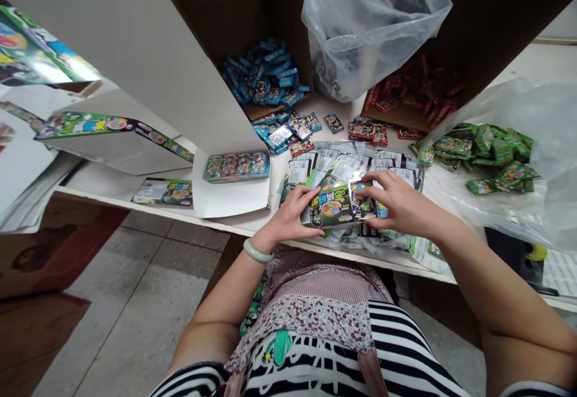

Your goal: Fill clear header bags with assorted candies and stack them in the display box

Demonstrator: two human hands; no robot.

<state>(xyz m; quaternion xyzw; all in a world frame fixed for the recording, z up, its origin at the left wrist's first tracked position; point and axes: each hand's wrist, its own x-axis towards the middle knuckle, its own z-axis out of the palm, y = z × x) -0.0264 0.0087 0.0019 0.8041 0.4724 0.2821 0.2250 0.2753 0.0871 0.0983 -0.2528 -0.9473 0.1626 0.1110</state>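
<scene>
My left hand [291, 217] is closed on a dark printed packet [331, 208] with green, yellow and orange artwork, gripping its left end. At the packet's right end, my right hand [399, 202] pinches a small purple-and-black printed box [363, 205]. The box touches or overlaps the packet; whether it lies inside cannot be made out. Beneath both hands spreads a heap of flat clear-wrapped packets [347, 166] with white labels. Left of them, an open white carton [229, 199] holds a row of wrapped packs [237, 166].
Behind are cartons of small blue boxes [265, 72] and small red boxes [412, 93], with a clear plastic bag [360, 30] hanging between. Green packets [491, 151] lie on plastic sheeting at right. A single packet [162, 192] rests near the table edge at left.
</scene>
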